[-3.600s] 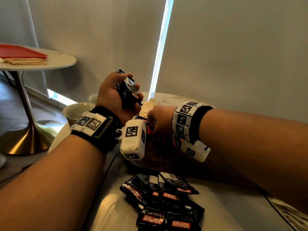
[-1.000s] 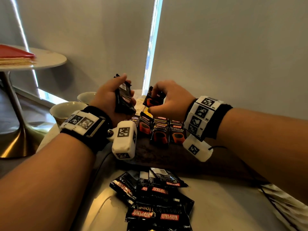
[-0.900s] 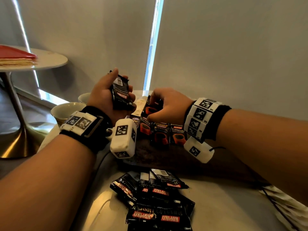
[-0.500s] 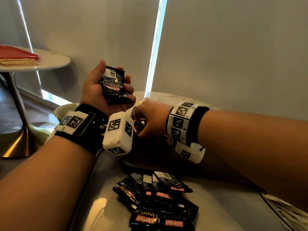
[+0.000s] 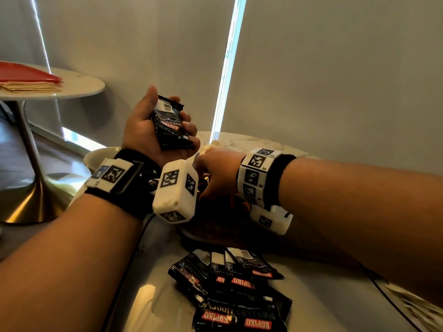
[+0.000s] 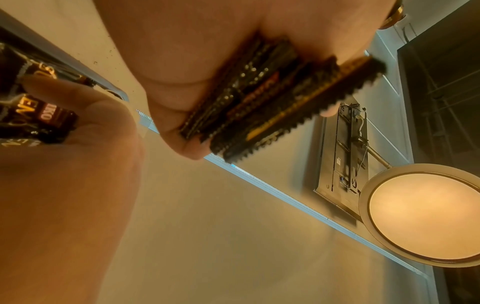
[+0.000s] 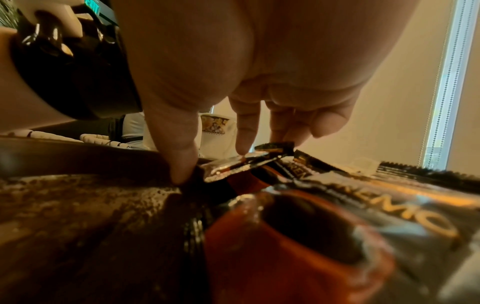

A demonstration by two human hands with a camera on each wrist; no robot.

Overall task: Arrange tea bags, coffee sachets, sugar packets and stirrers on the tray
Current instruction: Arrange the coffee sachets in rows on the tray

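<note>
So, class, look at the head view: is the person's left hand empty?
No, the left hand grips a small stack of black Kopiko coffee sachets, raised above the table.

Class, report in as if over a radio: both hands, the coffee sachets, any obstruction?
Left hand grips a sachet stack. Right hand sets a sachet on the tray. Loose sachets wait on the table. Nothing blocking.
</note>
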